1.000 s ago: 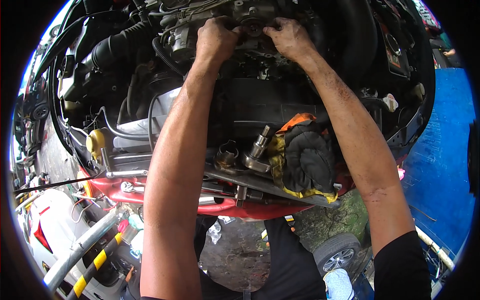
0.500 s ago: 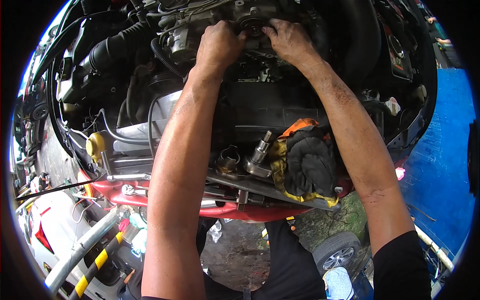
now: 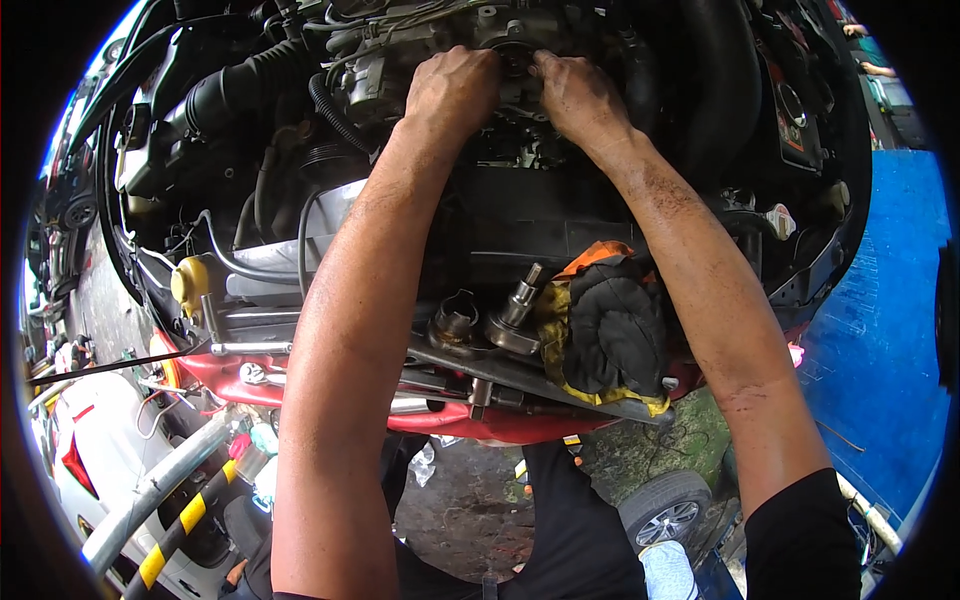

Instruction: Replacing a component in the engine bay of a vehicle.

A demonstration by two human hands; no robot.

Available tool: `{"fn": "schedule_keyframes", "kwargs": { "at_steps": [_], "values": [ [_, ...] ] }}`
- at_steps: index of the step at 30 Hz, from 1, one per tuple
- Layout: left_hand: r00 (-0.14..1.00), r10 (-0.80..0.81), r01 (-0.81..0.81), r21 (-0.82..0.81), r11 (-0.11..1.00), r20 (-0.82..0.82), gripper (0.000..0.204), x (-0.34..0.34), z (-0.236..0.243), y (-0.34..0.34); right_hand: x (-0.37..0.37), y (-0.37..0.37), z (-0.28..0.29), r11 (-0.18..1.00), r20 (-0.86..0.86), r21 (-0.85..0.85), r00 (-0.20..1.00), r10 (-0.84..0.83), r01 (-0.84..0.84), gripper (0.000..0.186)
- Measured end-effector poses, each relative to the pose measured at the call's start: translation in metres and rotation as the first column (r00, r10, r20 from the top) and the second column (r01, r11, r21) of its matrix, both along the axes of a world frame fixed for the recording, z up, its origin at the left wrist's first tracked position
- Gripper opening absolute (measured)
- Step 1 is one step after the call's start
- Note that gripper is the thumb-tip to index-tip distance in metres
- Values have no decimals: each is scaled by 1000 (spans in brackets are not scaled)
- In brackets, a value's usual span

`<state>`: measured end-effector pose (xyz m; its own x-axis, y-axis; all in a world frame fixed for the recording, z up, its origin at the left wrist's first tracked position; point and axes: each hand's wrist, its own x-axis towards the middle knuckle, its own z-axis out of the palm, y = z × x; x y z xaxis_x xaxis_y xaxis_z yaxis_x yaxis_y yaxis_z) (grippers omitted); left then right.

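Note:
Near the top of the head view, both hands reach into the car's engine bay. My left hand (image 3: pixel 452 88) has its fingers curled at the left edge of a round metal part (image 3: pixel 518 60) on the engine (image 3: pixel 380 80). My right hand (image 3: pixel 578 98) grips that part's right side, thumb and fingers bent. The fingertips are partly hidden. Below, between my forearms, a shiny shafted metal tool (image 3: pixel 520 310), a ring-shaped metal piece (image 3: pixel 455 320) and a dark glove with orange and yellow trim (image 3: pixel 610 330) lie on the front of the bay.
Wrenches (image 3: pixel 250 348) lie on the red front panel (image 3: pixel 500 428). A radiator cap (image 3: pixel 783 220) is at right, beside a blue board (image 3: pixel 880 260). A white car (image 3: pixel 110 430), striped pole (image 3: pixel 195 510) and loose wheel (image 3: pixel 665 515) are below. Another person's arm (image 3: pixel 875 68) shows at far right.
Both my hands have shifted slightly downward around the round part, my left hand also a little rightward. Their fingers remain curled at it. The other person's arm at far right has moved a little.

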<state>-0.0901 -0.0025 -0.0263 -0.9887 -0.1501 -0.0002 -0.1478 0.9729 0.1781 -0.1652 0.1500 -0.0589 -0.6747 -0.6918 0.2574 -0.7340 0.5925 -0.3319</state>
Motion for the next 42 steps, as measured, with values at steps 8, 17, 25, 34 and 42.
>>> {"fn": "schedule_keyframes", "kwargs": {
  "at_steps": [8, 17, 25, 34, 42],
  "values": [
    [983, -167, 153, -158, 976, -81, 15, -15, 7, 7, -12, 7, 8, 993, 94, 103, 994, -59, 50, 25],
    [984, -65, 47, -112, 993, -164, 12, 2, -28, -10, 8, -2, 7, 994, 184, -16, 977, -105, 110, 19],
    [990, -74, 58, -128, 990, -121, 17, 12, -30, -27, 12, -17, 14, 990, 352, 93, 927, -131, 104, 28],
    [995, 57, -54, 37, 998, -81, 14, 1, -3, -4, 2, -4, 2, 993, 213, 44, 970, -116, 109, 18],
    [981, 76, -63, 76, 995, -180, 15, -2, -5, -7, 0, 0, 6, 985, 157, 10, 972, -173, 174, 14]
  ]
}}
